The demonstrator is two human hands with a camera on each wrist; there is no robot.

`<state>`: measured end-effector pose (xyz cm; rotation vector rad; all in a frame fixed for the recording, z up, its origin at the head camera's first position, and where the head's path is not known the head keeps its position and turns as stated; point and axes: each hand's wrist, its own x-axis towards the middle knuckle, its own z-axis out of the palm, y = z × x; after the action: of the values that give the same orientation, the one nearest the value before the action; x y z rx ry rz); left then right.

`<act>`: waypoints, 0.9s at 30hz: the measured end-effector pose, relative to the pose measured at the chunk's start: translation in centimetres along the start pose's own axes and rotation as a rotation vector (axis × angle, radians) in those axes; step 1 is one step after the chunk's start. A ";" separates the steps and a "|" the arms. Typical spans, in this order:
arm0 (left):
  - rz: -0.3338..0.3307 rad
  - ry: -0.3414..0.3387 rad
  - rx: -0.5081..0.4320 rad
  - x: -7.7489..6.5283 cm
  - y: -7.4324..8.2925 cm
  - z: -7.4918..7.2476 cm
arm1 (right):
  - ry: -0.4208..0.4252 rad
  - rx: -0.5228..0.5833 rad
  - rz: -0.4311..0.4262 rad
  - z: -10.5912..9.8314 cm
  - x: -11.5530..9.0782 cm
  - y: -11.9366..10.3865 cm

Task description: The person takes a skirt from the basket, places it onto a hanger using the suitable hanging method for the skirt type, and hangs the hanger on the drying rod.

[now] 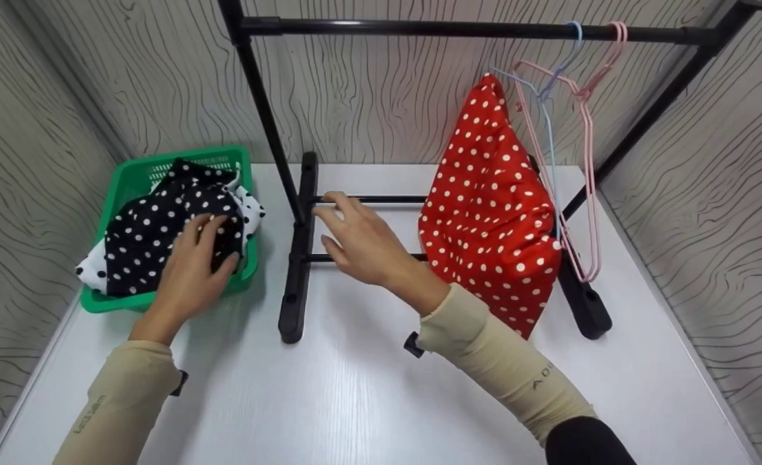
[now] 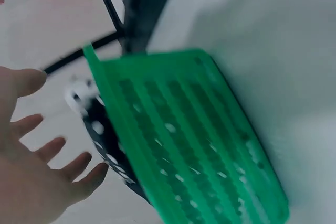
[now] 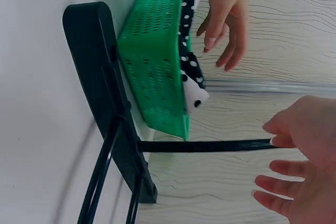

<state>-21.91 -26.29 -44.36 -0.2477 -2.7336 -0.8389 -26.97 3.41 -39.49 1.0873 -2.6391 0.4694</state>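
Black, white-dotted cloth (image 1: 145, 223) bunched in green plastic basket (image 2: 202, 140), long axis near-left to far-right; left hand (image 1: 192, 271) above it, right hand (image 1: 367, 244) midair, both released.

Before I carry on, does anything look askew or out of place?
Mildly: white cloth pokes over both sides of the basket instead of lying inside, and the red cloth hangs lopsided, gathered to a peak beside one end of the blue hanger.

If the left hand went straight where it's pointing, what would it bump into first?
Probably the black cloth with white dots in the green basket. The left hand hovers over it, pointing forward and seemingly down, but the gap is hard to judge.
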 end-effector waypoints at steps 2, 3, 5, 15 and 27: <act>-0.038 -0.028 -0.001 0.1 -1.0 -0.4 | -0.033 -0.004 -0.030 0.9 1.0 -0.6; -0.054 -0.045 0.002 0.2 -1.4 -0.6 | -0.043 -0.007 -0.049 1.3 1.5 -0.9; -0.087 -0.090 0.013 0.6 -2.1 -0.8 | -0.064 -0.001 -0.085 2.1 2.4 -1.5; -0.245 -0.330 0.019 3.2 -3.9 -0.4 | -0.237 0.014 -0.128 6.5 5.8 -3.6; -0.332 -0.241 0.064 5.1 -4.3 0.3 | -0.368 -0.012 -0.138 9.8 6.9 -4.9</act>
<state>-27.86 -29.16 -45.28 0.1324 -3.0747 -0.8482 -29.29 -8.04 -45.11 1.4630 -2.8386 0.2430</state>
